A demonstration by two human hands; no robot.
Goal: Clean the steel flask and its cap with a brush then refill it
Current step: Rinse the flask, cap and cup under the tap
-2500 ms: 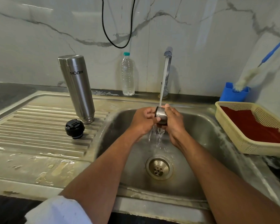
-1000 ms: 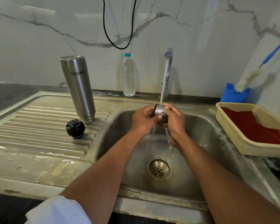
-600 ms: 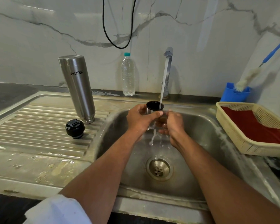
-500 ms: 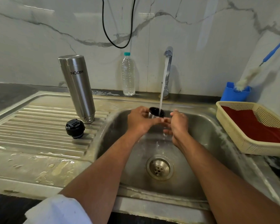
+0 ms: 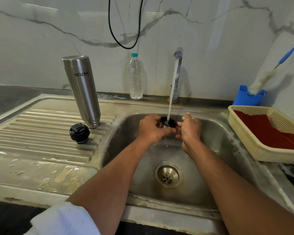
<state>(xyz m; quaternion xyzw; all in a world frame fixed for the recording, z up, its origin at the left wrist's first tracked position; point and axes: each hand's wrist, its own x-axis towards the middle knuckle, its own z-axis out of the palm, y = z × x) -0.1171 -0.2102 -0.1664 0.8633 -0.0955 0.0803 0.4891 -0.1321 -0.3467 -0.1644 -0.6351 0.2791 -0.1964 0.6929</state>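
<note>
Head view: steel cap [image 5: 168,122] is held mouth-up over the sink basin [image 5: 210,133], near its back edge, directly under the tap [image 5: 178,55]; water stream [image 5: 172,92] is seen falling into the cap's dark inside. Cap is gripped by the left hand [image 5: 153,128], fingers curled round its left side w/ thumb toward the front. Right hand [image 5: 190,127] is set just beside the cap's right rim, fingers bent; whether it actually grips the cap can't be told. Water is seen dripping below the hands toward the drain [image 5: 168,175].

Steel flask [image 5: 81,91] is stood upside down on the ribbed drainboard [image 5: 32,133], at its back-right part near the basin's edge. Black stopper [image 5: 79,133] lies on the ribs just in front of the flask. Bottle brush [image 5: 265,77] is propped in a blue holder [image 5: 247,99] at the far right corner, behind a cream basket [image 5: 268,153]. Plastic water bottle [image 5: 135,77] is stood at the back edge, left of the tap.
</note>
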